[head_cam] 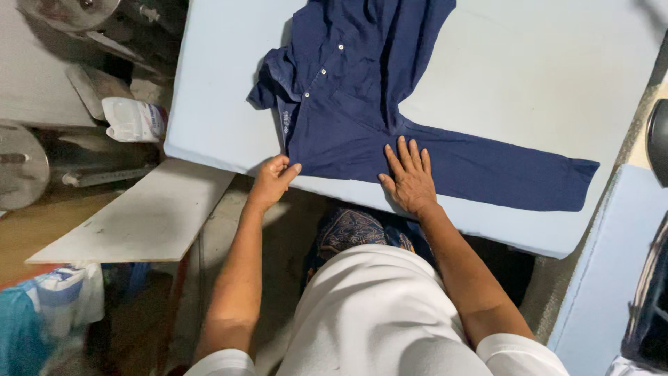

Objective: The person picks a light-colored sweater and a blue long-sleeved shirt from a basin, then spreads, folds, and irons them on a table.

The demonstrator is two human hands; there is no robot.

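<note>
A dark navy button-front shirt (348, 104) lies on a pale blue padded board (529, 76), its body running from the far edge toward the near edge and 1 long sleeve (501, 170) stretched flat to the right along the near side. That sleeve looks smooth and straight out to the cuff, so the laying-out of this part seems largely done; the collar and the left shoulder, at the far left of the garment, are bunched and rumpled, and the second sleeve cannot be made out, so that side appears left to spread. The left hand (273, 179) sits at the near left corner of the shirt, fingers curled and pinching the fabric edge just where it meets the board's near rim. The right hand (410, 179) rests flat where the sleeve joins the body, fingers extended and spread, gripping nothing, only pressing the cloth down. 3 pale buttons show along the placket near the collar. Outward to the left, a white plastic bottle (133, 120) lies on its side beside the board, with grey metal machine parts (28, 163) past it and a white plank (146, 219) nearer. A second pale blue padded surface (612, 264) stands at the near right.
</note>
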